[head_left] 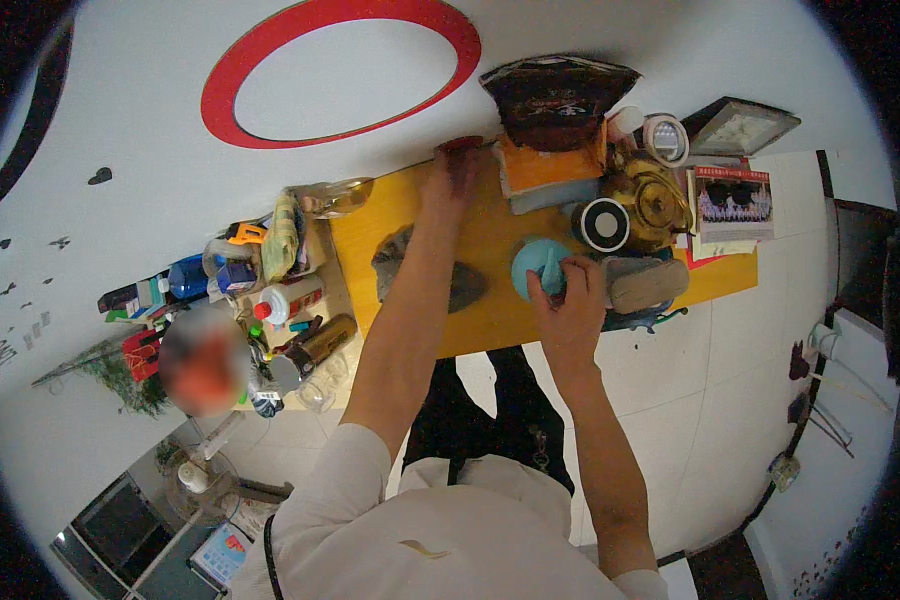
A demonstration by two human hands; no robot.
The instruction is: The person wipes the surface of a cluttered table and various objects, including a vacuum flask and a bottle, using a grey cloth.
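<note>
My left arm reaches across the yellow tabletop (400, 205) to its back edge. My left hand (454, 182) is blurred there, at a dark red object (460, 144); its fingers are too smeared to tell whether they grip it. A crumpled grey cloth (465, 287) lies beneath my left forearm, showing on both sides. Toward the front of the table, my right hand (570, 305) is closed on a light blue round object (530, 268). A raised piece of the same colour stands up by my fingertips; its exact kind I cannot make out.
Right of centre are a black round device with a white face (603, 225), a brass-coloured kettle (660, 200), a grey-brown bundle (645, 284) and a group photo (734, 203). Behind sit an orange box (550, 167) and a dark bag (555, 100). Bottles and a tumbler (315, 350) crowd the left.
</note>
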